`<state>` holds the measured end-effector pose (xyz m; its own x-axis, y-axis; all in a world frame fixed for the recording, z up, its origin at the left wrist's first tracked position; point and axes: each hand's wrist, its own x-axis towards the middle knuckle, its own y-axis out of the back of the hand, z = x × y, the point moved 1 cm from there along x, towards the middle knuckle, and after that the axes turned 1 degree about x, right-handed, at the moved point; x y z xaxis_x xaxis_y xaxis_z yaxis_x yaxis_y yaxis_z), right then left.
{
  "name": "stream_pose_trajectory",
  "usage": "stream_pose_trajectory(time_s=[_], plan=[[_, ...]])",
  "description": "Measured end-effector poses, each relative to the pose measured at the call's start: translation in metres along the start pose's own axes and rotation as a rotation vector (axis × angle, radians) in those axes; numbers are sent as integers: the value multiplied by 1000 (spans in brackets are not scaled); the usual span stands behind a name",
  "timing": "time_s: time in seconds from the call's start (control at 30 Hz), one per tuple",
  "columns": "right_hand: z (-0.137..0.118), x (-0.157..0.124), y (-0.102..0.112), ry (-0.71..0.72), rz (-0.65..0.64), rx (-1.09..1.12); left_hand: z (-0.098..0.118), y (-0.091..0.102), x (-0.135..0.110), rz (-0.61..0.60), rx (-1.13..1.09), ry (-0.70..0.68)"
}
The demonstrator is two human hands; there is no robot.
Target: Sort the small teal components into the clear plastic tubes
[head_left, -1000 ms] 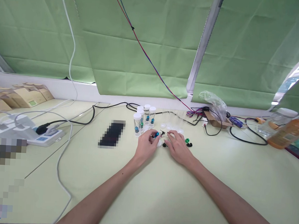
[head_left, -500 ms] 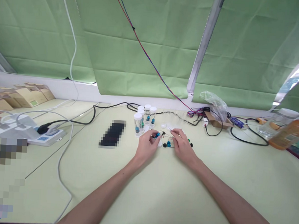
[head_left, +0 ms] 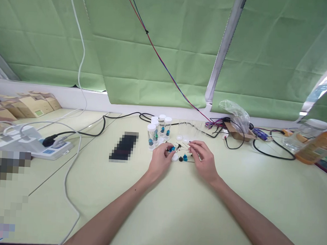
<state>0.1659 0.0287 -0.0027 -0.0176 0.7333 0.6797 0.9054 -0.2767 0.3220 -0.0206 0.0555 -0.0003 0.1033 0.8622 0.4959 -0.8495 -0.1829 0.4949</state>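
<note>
My left hand (head_left: 160, 159) is closed with thumb and fingers round a small blue part (head_left: 172, 149) at the fingertips. My right hand (head_left: 206, 163) has its thumb and forefinger drawn together; what lies between them is too small to make out. Thin metal pins and a small black piece (head_left: 179, 146) lie between the hands. Nearer me on the table are a white cap (head_left: 175, 158), a black round piece (head_left: 181, 159) and another blue part (head_left: 185, 158). Left of these stand several clear tubes with white caps (head_left: 150, 136), blue or green parts inside.
Uncapped clear tubes (head_left: 189, 128) stand behind the hands. A pixelated dark area (head_left: 124, 146) lies left on the table (head_left: 158, 214). Further left is a power strip (head_left: 51, 150) with cables. At right are a cardboard box (head_left: 239, 132), wires and an orange bottle (head_left: 317, 146).
My right hand has turned slightly and shifted a little to the right, its fingers bending more. My left hand stays in place with the blue part.
</note>
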Motion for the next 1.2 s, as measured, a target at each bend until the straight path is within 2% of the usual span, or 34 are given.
stream_pose_trajectory(time_s=[0.17, 0.33, 0.53, 1.07, 1.2], plan=[[-5, -2, -2, -57, -8, 131, -3, -1, 0, -24, 15, -15], [-10, -2, -3, -41, -34, 221, -6, -1, 0, -42, 45, -35], [-13, -4, -7, -55, -67, 265, -7, -2, 0, -45, 62, -95], [-10, -3, -7, -75, -66, 379, -8, -2, -1, -45, 54, -80], [-7, -1, -6, -126, -46, 408, -8, -2, -1, -38, 50, -84]])
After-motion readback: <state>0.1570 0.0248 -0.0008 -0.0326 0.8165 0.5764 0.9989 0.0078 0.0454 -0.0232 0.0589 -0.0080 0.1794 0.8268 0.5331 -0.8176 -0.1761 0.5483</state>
